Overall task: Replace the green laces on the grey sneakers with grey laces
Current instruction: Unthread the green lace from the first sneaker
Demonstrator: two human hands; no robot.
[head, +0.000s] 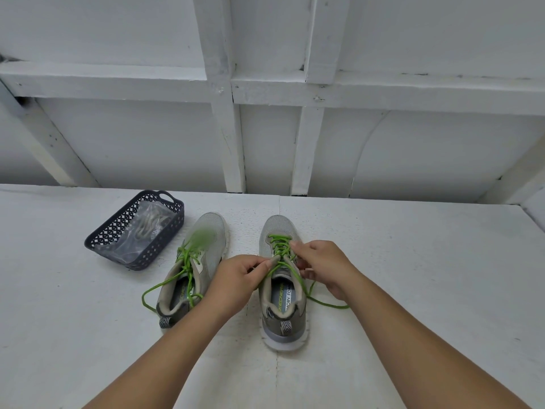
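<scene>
Two grey sneakers are sitting side by side on the white worktop (pixel 383 261), toes pointing away from the person, heels near. Both hands are working at the right sneaker (pixel 281 278). The left hand (pixel 236 280) is pinching a strand of its green lace (pixel 280 246) at the tongue, fingers curled round it. The right hand (pixel 324 265) is lying over the lacing on the far side, fingertips curled into the green lace — grasping it, as far as I can tell. A loose end is trailing off to the right under that wrist.

The left sneaker (pixel 194 261) is lying untouched, its green lace (pixel 165 286) undone and looping out onto the worktop. Just beside its toe, to the left, a dark perforated basket (pixel 100 236) is holding a clear packet of grey laces (pixel 147 224).
</scene>
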